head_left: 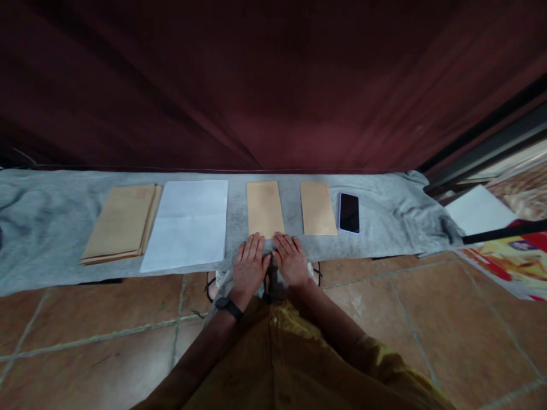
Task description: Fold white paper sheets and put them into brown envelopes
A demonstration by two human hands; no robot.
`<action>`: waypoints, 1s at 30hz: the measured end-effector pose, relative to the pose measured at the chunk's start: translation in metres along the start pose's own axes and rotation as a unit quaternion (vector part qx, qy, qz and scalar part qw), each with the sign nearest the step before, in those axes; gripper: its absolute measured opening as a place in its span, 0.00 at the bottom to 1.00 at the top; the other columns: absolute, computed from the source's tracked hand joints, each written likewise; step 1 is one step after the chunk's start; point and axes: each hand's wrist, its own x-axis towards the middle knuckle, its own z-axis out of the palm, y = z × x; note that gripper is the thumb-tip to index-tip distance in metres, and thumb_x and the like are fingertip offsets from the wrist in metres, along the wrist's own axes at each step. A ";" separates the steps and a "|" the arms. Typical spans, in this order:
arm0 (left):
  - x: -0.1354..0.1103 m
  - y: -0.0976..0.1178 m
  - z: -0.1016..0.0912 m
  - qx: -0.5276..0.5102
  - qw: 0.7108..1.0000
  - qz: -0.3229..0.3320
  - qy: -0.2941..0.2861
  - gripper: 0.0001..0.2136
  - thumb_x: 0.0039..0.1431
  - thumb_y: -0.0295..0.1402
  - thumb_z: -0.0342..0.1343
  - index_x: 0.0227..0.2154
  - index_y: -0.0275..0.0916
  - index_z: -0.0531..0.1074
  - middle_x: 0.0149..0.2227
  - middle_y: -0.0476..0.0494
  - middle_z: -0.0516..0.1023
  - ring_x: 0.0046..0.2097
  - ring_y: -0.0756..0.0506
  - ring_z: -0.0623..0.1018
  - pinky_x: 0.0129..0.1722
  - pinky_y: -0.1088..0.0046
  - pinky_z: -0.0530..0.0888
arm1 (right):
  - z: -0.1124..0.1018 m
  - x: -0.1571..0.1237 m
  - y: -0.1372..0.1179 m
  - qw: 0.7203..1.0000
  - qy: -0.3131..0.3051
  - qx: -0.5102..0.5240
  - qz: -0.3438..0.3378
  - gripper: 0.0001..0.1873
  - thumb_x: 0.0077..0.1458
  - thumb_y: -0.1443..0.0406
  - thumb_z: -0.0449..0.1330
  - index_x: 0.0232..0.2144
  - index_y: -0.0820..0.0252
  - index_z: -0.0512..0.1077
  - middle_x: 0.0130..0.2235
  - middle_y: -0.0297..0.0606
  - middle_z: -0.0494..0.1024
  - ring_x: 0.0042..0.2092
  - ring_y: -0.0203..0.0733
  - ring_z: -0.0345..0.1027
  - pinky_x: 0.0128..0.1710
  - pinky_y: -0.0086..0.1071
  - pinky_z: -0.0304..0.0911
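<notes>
A brown paper envelope [265, 206] lies flat on the grey cloth in front of me. My left hand [250, 266] rests palm down with fingers stretched out, the fingertips at the envelope's near left corner. Beside it, my right hand [292, 262] lies flat too, its fingertips at the near right corner. Neither hand grips anything. To the right is a second brown envelope [318, 208]. Sheets of white paper [188, 225] with a crease across the middle lie to the left, and a stack of brown envelopes [117, 219] lies further left.
A phone [349, 213] with a dark screen lies right of the second envelope. The grey cloth [382, 219] covers a long narrow surface, wrinkled at both ends. A dark red curtain [273, 85] hangs behind it. A colourful printed box [517, 259] is at the far right, above the tiled floor [376, 307].
</notes>
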 end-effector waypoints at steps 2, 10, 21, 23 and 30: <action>-0.003 -0.001 0.002 0.006 1.000 -0.006 0.014 0.27 0.71 0.39 0.43 0.67 0.28 0.58 0.70 0.30 0.59 0.72 0.36 0.57 0.69 0.52 0.58 | 0.002 0.000 -0.001 1.000 0.010 -0.009 0.008 0.25 0.72 0.61 0.47 0.66 0.62 0.62 0.68 0.44 0.65 0.68 0.46 0.56 0.70 0.48 0.45; -0.006 -0.008 0.004 0.052 0.998 0.002 0.027 0.26 0.70 0.39 0.44 0.67 0.32 0.60 0.69 0.32 0.62 0.70 0.37 0.61 0.67 0.54 0.63 | 0.008 0.001 -0.004 0.999 0.040 -0.021 0.007 0.24 0.71 0.62 0.48 0.65 0.61 0.65 0.66 0.42 0.68 0.67 0.46 0.59 0.70 0.47 0.47; -0.004 -0.010 0.016 0.113 0.990 0.011 0.080 0.26 0.68 0.39 0.50 0.68 0.49 0.59 0.65 0.37 0.69 0.65 0.36 0.69 0.60 0.54 0.68 | 0.036 -0.001 -0.001 0.988 0.135 -0.078 -0.014 0.24 0.67 0.67 0.50 0.62 0.56 0.69 0.64 0.38 0.71 0.64 0.47 0.64 0.69 0.45 0.45; -0.005 -0.009 0.017 0.111 0.989 0.011 0.094 0.26 0.68 0.39 0.50 0.68 0.50 0.59 0.65 0.38 0.69 0.65 0.37 0.69 0.61 0.54 0.68 | 0.039 -0.002 0.001 0.985 0.147 -0.087 -0.012 0.24 0.66 0.67 0.50 0.62 0.55 0.70 0.64 0.37 0.71 0.64 0.46 0.64 0.69 0.44 0.44; -0.007 -0.010 0.024 0.116 0.986 0.008 0.121 0.27 0.67 0.37 0.50 0.68 0.49 0.59 0.66 0.38 0.68 0.66 0.38 0.68 0.60 0.54 0.69 | 0.047 -0.005 0.007 0.982 0.147 -0.114 -0.021 0.26 0.66 0.65 0.50 0.65 0.55 0.65 0.66 0.38 0.67 0.65 0.49 0.62 0.69 0.46 0.44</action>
